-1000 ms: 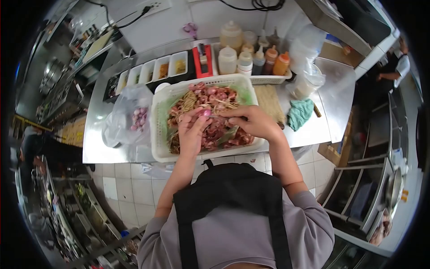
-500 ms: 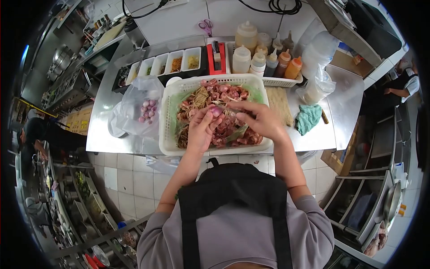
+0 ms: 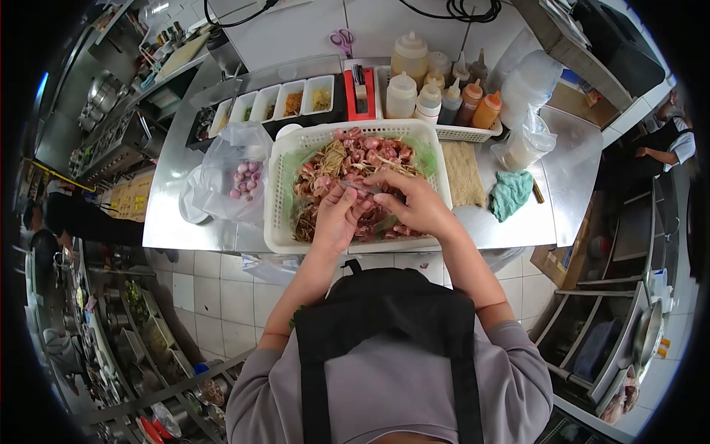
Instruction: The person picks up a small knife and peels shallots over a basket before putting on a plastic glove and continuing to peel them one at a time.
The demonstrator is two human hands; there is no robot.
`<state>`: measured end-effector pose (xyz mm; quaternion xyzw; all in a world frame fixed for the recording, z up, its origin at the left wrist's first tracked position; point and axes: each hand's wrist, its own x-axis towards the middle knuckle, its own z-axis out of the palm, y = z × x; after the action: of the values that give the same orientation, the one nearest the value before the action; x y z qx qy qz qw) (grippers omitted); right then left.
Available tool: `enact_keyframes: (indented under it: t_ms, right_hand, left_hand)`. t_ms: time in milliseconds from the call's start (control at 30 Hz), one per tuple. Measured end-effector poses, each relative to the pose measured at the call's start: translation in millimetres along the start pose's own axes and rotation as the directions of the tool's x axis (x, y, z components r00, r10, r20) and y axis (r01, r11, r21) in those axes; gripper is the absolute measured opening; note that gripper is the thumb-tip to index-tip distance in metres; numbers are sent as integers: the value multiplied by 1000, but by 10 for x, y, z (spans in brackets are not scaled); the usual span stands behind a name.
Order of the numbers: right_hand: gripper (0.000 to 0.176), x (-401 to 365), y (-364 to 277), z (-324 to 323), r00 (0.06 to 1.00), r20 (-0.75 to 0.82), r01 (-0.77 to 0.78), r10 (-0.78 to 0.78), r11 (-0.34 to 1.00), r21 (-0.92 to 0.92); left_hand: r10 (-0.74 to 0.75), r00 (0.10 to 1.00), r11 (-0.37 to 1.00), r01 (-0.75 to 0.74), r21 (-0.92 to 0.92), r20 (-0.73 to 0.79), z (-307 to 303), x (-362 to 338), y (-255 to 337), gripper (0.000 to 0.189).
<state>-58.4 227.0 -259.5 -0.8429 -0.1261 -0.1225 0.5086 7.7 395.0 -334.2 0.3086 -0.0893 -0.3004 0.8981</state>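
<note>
Between the fingertips of my left hand [image 3: 335, 220] is a shallot [image 3: 361, 195], mostly covered by fingers. My right hand [image 3: 416, 206] meets it from the other side, thumb and index finger closed. A thin grey blade-like strip [image 3: 356, 185] shows between the hands; its handle is hidden. Both hands are over a white perforated basket [image 3: 274, 200], lined with green netting and heaped with reddish shallots [image 3: 360, 146], dry stalks and loose skins. Left of the basket, an open clear plastic bag [image 3: 214, 164] holds several smooth pink shallots [image 3: 246, 180].
Seasoning tubs [image 3: 293, 103], a red holder [image 3: 360, 103] and squeeze bottles [image 3: 400, 96] line the back. Right of the basket lie a tan cloth [image 3: 464, 174] and a green cloth [image 3: 510, 194]. Other people stand at the far left [image 3: 89, 220] and far right [image 3: 669, 140].
My right hand has moved left and closer to my left hand. The shallot, plainly visible before, is now largely hidden by fingers.
</note>
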Motion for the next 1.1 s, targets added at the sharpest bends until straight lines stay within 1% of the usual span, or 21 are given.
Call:
enact_keyframes:
  t_ms: [67,133,200,267,400,500,567,600,667,700,733,767,800,833,867,900,967,1000,1033,1067,1100]
  right_hand:
    - [32,-10,-9,-6,995,29,-94,93,995,31]
    - [32,-12,-76,-21,995,24,-97,95,994,53]
    - [32,-13,-60,-11,995,21,-101,100,992,77]
    - [32,-21,55,8,1000,13,16,-17,1000,26]
    - [30,-17,67,-18,999,34,22,-23,1000,20]
    - [29,-17,68,2,999,2,40,-40,998,53]
    - [28,-18,57,5,1000,16,-25,25,1000,-10]
    - [28,-18,60,10,1000,14,-26,26,1000,-10]
    - [26,-16,83,23,998,-27,57,-59,995,-80]
    - [26,-16,133,30,998,-28,56,-59,995,-80]
    - [24,-14,209,33,999,-22,30,-28,997,72]
    - [21,-14,259,25,1000,-11,2,1,975,223]
    - [21,-7,235,-15,1000,-13,2,1,975,223]
    - [20,0,183,-69,988,92,-148,121,908,393]
    - [19,2,158,-104,952,215,-302,218,792,531]
    - [19,3,179,-117,952,215,-302,219,791,532]
    - [18,14,220,-134,908,308,-416,285,709,570]
    - [18,20,206,-120,908,308,-416,285,709,569]
    - [19,25,181,-90,914,274,-405,299,689,601]
    - [19,29,163,-77,919,239,-392,313,669,632]
    - [19,28,163,-78,920,238,-391,312,671,630]
  left_hand:
    - [0,1000,1000,0,0,4,-10,10,-12,20]
    - [4,1000,1000,-4,-2,8,5,14,-5,21]
    - [0,999,1000,1,20,-39,21,1,9,21]
    - [2,999,1000,-2,11,-37,14,1,-1,22]
    - [2,1000,1000,-2,-18,0,-55,30,-26,23]
    - [-7,1000,1000,8,12,-23,-64,30,-15,22]
    - [-11,1000,1000,11,6,-6,-56,29,-13,23]
    - [-12,1000,1000,12,1,10,-46,28,-7,24]
    - [-25,1000,999,25,27,5,-20,35,26,25]
    - [-37,999,998,37,52,-2,7,36,56,26]
    - [-38,999,998,38,53,-3,34,36,96,26]
    - [-45,998,990,38,137,44,63,41,148,26]
    - [-54,994,975,33,220,91,79,50,193,26]
    - [-55,994,975,34,220,91,75,54,226,26]
    - [-65,990,962,30,270,122,67,55,258,27]
    - [-77,986,948,25,318,151,54,55,283,29]
    - [-103,978,954,46,297,182,19,70,325,29]
    - [-127,969,959,65,277,212,36,73,342,30]
    - [-127,969,959,65,277,212,67,64,331,30]
    - [-98,981,971,58,231,166,119,56,300,31]
    - [-70,990,982,48,184,119,180,52,267,32]
